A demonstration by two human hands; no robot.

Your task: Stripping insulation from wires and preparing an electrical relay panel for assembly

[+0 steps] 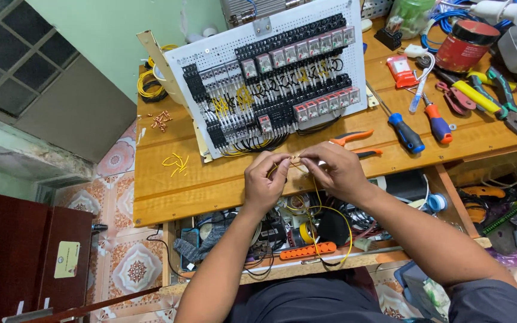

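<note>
Both hands meet over the front edge of the wooden bench [169, 191]. The left hand [265, 182] is closed in a pinch on a thin yellow wire [330, 210]; the right hand [337, 170] is likewise closed on the same wire, fingertips nearly touching those of the left. The wire loops down from the hands over an open drawer [282, 239] crowded with cables and parts.

Just behind the hands a white perforated panel [210, 57] leans tilted, carrying rows of black relays wired in black and yellow. Orange-handled cutters [354, 137] lie just beside the right hand. Yellow wire offcuts [176, 162] lie on the bench to the left. Two screwdrivers [420, 128] lie to the right, well apart from the hands.
</note>
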